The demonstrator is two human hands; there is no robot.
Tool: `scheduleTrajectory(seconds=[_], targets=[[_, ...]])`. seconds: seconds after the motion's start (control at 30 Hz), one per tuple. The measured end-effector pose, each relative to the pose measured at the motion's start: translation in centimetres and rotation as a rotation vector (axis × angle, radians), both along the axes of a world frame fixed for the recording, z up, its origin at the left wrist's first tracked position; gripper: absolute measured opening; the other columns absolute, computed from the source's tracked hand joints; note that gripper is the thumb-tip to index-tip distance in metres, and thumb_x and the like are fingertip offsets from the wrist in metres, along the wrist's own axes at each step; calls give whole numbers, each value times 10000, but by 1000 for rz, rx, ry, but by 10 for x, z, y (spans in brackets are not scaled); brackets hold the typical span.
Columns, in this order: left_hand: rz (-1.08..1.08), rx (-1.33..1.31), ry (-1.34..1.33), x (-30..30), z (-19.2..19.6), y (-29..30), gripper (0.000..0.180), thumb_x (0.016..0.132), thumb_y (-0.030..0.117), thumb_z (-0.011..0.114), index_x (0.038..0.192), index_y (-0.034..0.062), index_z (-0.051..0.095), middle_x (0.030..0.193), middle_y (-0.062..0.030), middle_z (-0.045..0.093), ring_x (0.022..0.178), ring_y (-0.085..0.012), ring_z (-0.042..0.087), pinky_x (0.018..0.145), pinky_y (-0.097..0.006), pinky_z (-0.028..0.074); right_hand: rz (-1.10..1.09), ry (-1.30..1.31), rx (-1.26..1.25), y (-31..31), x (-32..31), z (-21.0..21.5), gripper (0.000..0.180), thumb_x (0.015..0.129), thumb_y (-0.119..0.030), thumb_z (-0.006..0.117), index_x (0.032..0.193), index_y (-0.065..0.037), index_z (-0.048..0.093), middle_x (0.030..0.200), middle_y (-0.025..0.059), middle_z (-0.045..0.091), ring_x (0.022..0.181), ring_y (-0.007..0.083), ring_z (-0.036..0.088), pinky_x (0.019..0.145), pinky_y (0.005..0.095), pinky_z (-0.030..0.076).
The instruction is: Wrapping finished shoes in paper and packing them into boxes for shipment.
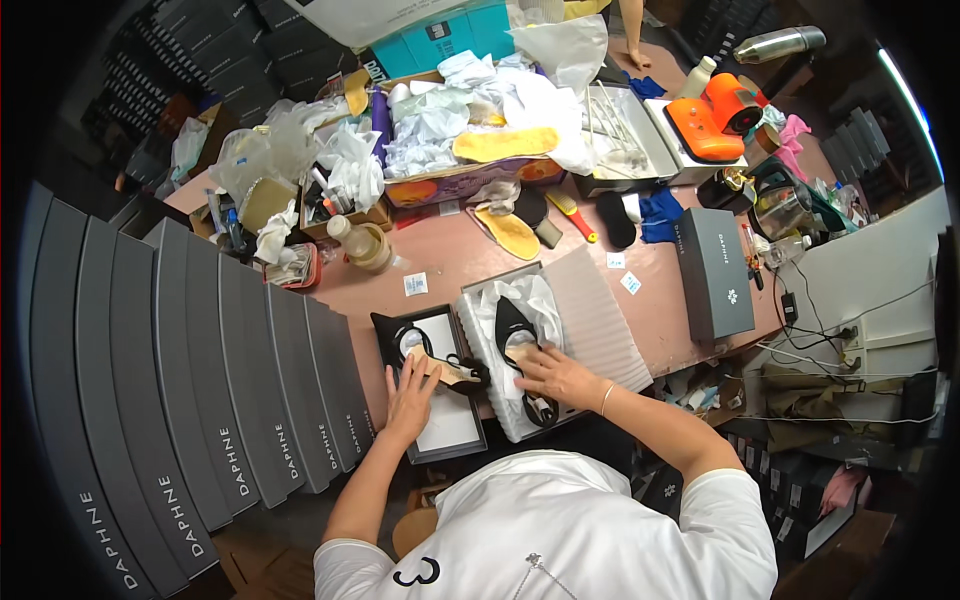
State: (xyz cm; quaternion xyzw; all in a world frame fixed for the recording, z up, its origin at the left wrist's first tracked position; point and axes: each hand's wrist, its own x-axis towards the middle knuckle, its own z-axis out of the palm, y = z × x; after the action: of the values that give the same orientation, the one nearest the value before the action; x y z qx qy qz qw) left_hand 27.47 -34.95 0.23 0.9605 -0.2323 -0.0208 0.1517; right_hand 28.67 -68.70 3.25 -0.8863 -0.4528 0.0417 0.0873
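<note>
A black pointed shoe with straps and a beige insole [438,368] lies over the dark-edged, white-lined box part [447,425]. My left hand [406,402] rests against it, fingers spread over the insole. Just to the right, a matching black shoe [511,322] lies toe away from me on white tissue paper [545,310] in an open shoe box [470,322]. Across this shoe's middle reaches my right hand [562,380], its fingers stretched out and touching the insole. A ribbed white sheet [605,335] spreads from the box's right side.
Tall stacks of grey shoe boxes [190,390] stand close on my left. A closed grey box [715,275] stands at the table's right. Farther back are a carton of crumpled paper [470,190], a yellow insole [508,232], a pump bottle [362,245] and an orange device [712,118].
</note>
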Motion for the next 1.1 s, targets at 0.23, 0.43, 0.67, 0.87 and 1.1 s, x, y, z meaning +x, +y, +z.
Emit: scheduleTrajectory(seconds=[0.23,0.43,0.67,0.87,1.1], targets=[[57,-86,38,27,-12,-11,505,691,20,687,1177,133,606,1186,-56,591,1202,-233,496,1103,-650,65,-7,251,73,19,13,-21,348,836,-90,534,1176,-145,579,1187,94,540,1204,279,471,1041,432,364],[264,-504,45,27,57,-5,245,825,122,643,1048,23,621,976,-116,670,992,-325,612,1070,-520,263,-147,867,388,-3,47,9,557,744,8,679,1279,-68,546,1266,144,578,1221,302,500,1030,388,389],[393,-1286,524,18,108,-11,277,960,255,563,1062,-2,542,879,-71,634,795,-90,595,701,-265,519,-537,450,910,32,67,79,249,873,-37,603,1117,1,577,867,72,655,829,145,596,762,296,469],[291,-1499,709,3,154,-22,419,1007,402,427,1066,5,547,877,-58,623,787,-107,598,730,-242,502,-403,1053,1105,56,42,151,255,945,-139,583,1165,-15,552,992,12,599,899,57,533,795,232,459],[334,-1647,990,-12,143,-41,493,1017,438,341,1199,5,491,896,-85,625,811,-149,627,726,-278,541,-486,1464,1286,71,15,110,368,998,-304,490,1217,-11,532,1047,22,608,905,81,586,787,243,509]])
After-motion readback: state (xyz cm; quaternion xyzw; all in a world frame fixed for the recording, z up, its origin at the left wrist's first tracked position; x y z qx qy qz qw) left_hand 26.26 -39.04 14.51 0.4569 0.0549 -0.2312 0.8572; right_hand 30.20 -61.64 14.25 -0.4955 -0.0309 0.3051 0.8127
